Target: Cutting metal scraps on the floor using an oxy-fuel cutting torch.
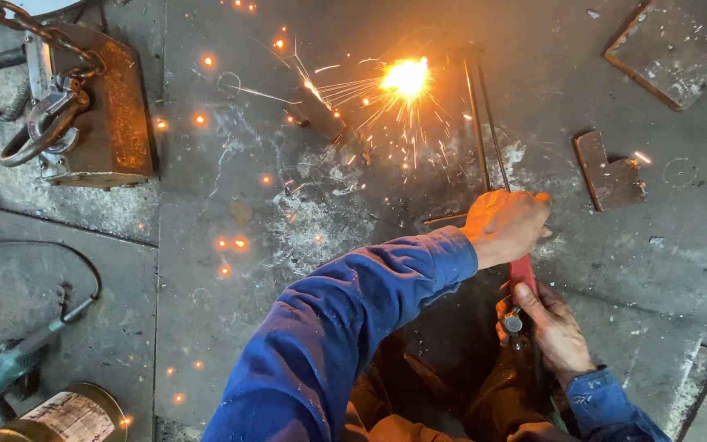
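Both hands point(525, 270) closed on cutting torch point(501, 164), sparks point(405, 79)

A scuffed steel plate floor point(231, 270) carries a rusty lifting magnet point(100, 106), two cut steel offcuts point(611, 172), an angle grinder point(10, 368) and a tin point(71, 413).

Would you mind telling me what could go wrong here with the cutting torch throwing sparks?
Both hands are bare: the left hand and right hand grip the torch, so flying sparks may burn them. Sparks also land near the angle grinder and its cable, which might get scorched.
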